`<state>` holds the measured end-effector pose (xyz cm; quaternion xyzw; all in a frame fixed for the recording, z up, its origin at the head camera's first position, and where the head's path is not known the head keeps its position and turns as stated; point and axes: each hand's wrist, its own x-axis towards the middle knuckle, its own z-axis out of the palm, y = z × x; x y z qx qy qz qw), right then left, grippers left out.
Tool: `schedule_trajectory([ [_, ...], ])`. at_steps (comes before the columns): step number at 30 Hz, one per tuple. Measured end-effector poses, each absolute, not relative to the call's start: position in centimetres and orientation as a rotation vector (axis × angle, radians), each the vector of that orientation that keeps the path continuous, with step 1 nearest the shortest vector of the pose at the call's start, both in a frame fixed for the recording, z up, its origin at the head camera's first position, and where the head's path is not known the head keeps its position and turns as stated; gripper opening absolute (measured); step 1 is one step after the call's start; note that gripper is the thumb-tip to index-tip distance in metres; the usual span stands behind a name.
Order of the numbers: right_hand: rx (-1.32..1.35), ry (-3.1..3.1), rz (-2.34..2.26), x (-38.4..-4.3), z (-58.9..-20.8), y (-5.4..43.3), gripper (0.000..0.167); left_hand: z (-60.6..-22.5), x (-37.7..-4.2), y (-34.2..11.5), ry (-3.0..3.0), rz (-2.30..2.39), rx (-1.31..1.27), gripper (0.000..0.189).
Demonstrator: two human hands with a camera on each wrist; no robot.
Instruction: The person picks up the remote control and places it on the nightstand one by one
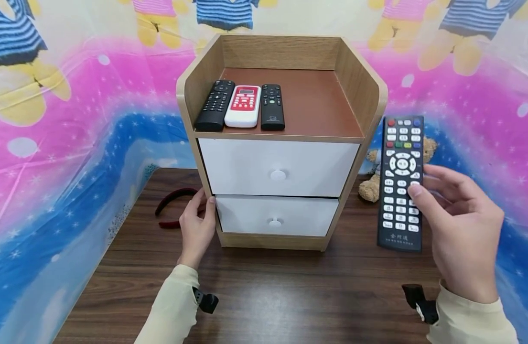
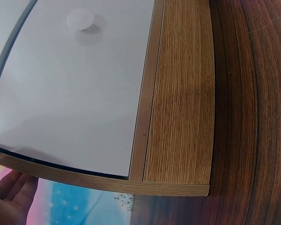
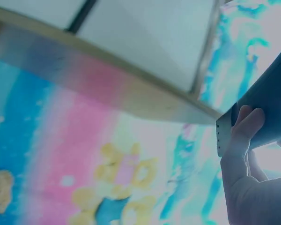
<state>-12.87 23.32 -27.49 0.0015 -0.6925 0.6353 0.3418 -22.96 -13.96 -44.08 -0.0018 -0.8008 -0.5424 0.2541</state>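
Observation:
My right hand point(image 1: 466, 224) holds a black remote control point(image 1: 401, 181) upright, right of the small cabinet, thumb on its front and fingers at its back. In the right wrist view the fingers point(image 3: 248, 126) lie against the remote's dark back point(image 3: 271, 103). My left hand point(image 1: 197, 224) rests against the left side of the wooden cabinet point(image 1: 272, 241), near its front edge; only part of that hand point(image 2: 11, 197) shows in the left wrist view. On the brown top sit a black remote point(image 1: 216, 105), a white-and-red remote point(image 1: 243, 106) and another black remote point(image 1: 272, 107), side by side.
Two white drawers, an upper point(image 1: 242, 165) and a lower point(image 1: 242, 212), are closed, each with a round knob. A dark red band point(image 1: 173, 196) lies left of the cabinet. Behind the held remote sits a teddy bear point(image 1: 370, 188). A colourful cloth point(image 1: 96, 95) hangs behind the table point(image 1: 289, 296).

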Motion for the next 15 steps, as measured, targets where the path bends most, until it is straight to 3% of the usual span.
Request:
schedule_trajectory([
  [7,0.157,-1.844,1.698,-14.7,-23.6,20.2,0.036,-44.0,-22.9,-13.9,-2.178,-1.478,0.008,0.045],
  [15,0.199,-2.180,1.507,-19.9,-20.6,16.7,0.038,-44.0,-23.0,-13.9,-2.177,-1.477,0.009,0.045],
])
